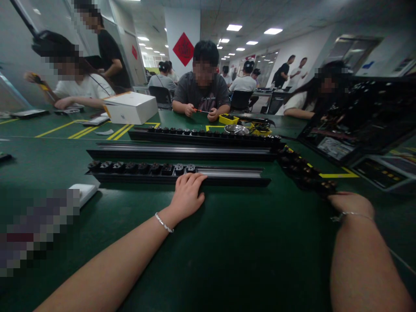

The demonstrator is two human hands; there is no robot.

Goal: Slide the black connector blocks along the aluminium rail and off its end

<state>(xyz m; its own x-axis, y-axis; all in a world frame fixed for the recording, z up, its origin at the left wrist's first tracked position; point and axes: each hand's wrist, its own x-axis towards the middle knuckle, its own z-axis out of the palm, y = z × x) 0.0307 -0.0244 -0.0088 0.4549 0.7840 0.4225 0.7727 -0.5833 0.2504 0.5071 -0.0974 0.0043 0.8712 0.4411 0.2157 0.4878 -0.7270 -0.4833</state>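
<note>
My left hand (188, 197) rests on the near edge of a long black rail (227, 180), fingers stretched out and touching it. Several small round black parts (143, 168) sit in a row in the left part of this rail's channel. At the right, my right hand (352, 203) reaches to a cluster of dark round parts (300, 169) lying in a slanting row. Its fingers are hidden there, so any hold cannot be seen. Behind the near rail lies a second black rail (182, 150), and farther back a third rail (208, 138) carries more round parts.
A white box (133, 108) stands at the back left. Yellow trays (228, 118) and a metal dish (236, 130) lie beyond the rails. A large dark open case (360, 121) stands right. Across the green table (247, 242), a person (201, 93) holds a screwdriver.
</note>
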